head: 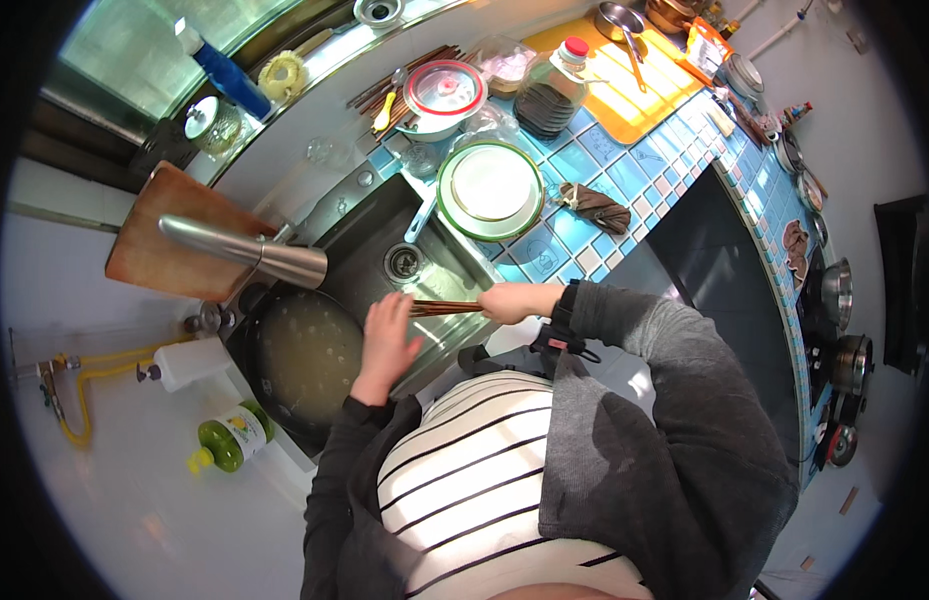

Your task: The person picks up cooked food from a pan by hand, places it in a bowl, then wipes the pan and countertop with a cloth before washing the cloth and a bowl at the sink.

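Observation:
My right hand (511, 302) grips one end of a bundle of brown chopsticks (448, 307) above the near edge of the steel sink (457, 279). At the other end of the bundle is my left hand (388, 339), its fingers raised and its thumb apart; whether the fingertips touch the chopsticks is hard to tell. Left of that hand, a large dark wok (263, 390) with cloudy liquid sits in the sink. The sink's drain (404, 262) lies beyond the chopsticks.
A steel faucet (292, 262) reaches over the wok, before a wooden cutting board (145, 251). Stacked plates (538, 196) and a folded brown cloth (601, 210) lie on the tiled counter. A green soap bottle (231, 439) and a white pump bottle (194, 363) are at the left.

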### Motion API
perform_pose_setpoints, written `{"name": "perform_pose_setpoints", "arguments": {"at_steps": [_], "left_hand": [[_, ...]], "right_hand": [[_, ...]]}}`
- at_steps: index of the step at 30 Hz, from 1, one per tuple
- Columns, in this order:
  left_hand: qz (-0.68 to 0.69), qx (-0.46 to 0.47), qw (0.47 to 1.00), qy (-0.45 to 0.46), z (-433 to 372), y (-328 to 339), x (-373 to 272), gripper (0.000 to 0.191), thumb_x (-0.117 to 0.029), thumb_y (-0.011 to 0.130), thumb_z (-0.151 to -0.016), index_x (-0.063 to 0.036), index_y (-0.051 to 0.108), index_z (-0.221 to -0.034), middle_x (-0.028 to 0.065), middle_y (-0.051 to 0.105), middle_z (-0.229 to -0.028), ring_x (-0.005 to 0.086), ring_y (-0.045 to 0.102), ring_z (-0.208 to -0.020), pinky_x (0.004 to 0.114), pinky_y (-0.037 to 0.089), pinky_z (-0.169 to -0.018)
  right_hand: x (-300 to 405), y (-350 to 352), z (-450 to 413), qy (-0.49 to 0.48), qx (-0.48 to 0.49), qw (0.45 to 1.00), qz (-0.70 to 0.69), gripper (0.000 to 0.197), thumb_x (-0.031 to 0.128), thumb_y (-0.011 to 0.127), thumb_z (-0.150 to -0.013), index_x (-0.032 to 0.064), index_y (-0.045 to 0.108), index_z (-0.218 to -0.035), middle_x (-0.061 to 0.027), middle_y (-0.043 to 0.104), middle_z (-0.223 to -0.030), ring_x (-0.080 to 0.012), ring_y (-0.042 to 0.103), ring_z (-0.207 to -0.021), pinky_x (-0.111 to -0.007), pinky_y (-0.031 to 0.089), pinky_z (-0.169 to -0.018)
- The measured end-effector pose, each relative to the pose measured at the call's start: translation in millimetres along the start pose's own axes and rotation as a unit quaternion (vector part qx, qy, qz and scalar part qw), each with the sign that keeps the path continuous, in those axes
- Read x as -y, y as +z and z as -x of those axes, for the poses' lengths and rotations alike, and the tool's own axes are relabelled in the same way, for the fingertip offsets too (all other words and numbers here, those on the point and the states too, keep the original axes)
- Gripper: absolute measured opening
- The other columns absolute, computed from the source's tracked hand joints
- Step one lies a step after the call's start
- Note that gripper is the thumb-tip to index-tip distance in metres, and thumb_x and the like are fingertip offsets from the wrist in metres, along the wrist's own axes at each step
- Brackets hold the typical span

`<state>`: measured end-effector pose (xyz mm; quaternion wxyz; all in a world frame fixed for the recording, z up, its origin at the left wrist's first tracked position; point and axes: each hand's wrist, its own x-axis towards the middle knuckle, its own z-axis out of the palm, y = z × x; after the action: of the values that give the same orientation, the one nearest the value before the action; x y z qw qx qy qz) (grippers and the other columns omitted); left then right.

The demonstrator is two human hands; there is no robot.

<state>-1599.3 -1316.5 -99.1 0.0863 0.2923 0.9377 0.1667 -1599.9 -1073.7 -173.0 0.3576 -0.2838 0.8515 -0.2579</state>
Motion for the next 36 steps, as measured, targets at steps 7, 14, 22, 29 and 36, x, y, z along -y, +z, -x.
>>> {"name": "perform_pose_setpoints", "arguments": {"at_steps": [7,14,22,29,36], "left_hand": [[-0.017,-0.116,0.993,0.032,-23,17,11,0.015,-0.009,0.055,-0.073,-0.0066,0.043,-0.064,0.0084,0.05,-0.063,0.0288,0.049,-0.063,0.038,0.038,-0.062],[-0.029,-0.139,0.989,-0.029,3,27,50,0.016,-0.013,0.051,-0.079,-0.0044,0.044,-0.067,0.0138,0.05,-0.066,0.0329,0.05,-0.066,0.043,0.039,-0.06],[0.081,-0.108,0.958,-0.252,38,56,72,0.016,-0.016,0.052,-0.078,-0.0009,0.052,-0.072,0.0169,0.055,-0.07,0.0357,0.053,-0.069,0.042,0.043,-0.061],[0.214,-0.061,0.913,-0.343,33,56,54,0.018,-0.019,0.054,-0.076,-0.0013,0.057,-0.076,0.0142,0.06,-0.07,0.0275,0.059,-0.067,0.034,0.045,-0.061],[0.323,-0.064,0.865,-0.378,33,64,57,0.016,-0.016,0.053,-0.077,-0.0006,0.058,-0.074,0.008,0.058,-0.064,0.015,0.056,-0.06,0.027,0.043,-0.058]], "right_hand": [[64,-56,17,0.103,0.177,0.834,-0.512,0.02,0.017,0.043,-0.088,0.0006,0.048,-0.097,0.0056,0.036,-0.058,-0.0032,0.03,-0.041,-0.018,0.026,-0.033],[62,-82,90,0.112,0.175,0.841,-0.5,0.023,0.02,0.045,-0.087,0.0001,0.051,-0.097,0.0035,0.043,-0.063,-0.0048,0.036,-0.044,-0.02,0.032,-0.036],[35,-63,94,0.103,-0.049,0.818,-0.563,0.019,0.021,0.043,-0.087,0.0027,0.048,-0.086,-0.0002,0.045,-0.061,-0.0093,0.043,-0.044,-0.024,0.036,-0.039],[-22,-183,-31,-0.066,-0.265,0.547,-0.792,0.011,0.014,0.043,-0.087,0.0039,0.044,-0.082,-0.0032,0.044,-0.06,-0.0114,0.043,-0.046,-0.022,0.036,-0.04],[-45,-277,-169,-0.036,-0.371,0.369,-0.851,0.016,0.006,0.034,-0.08,0.0029,0.043,-0.068,-0.0064,0.046,-0.058,-0.0172,0.049,-0.051,-0.032,0.049,-0.051]]}}
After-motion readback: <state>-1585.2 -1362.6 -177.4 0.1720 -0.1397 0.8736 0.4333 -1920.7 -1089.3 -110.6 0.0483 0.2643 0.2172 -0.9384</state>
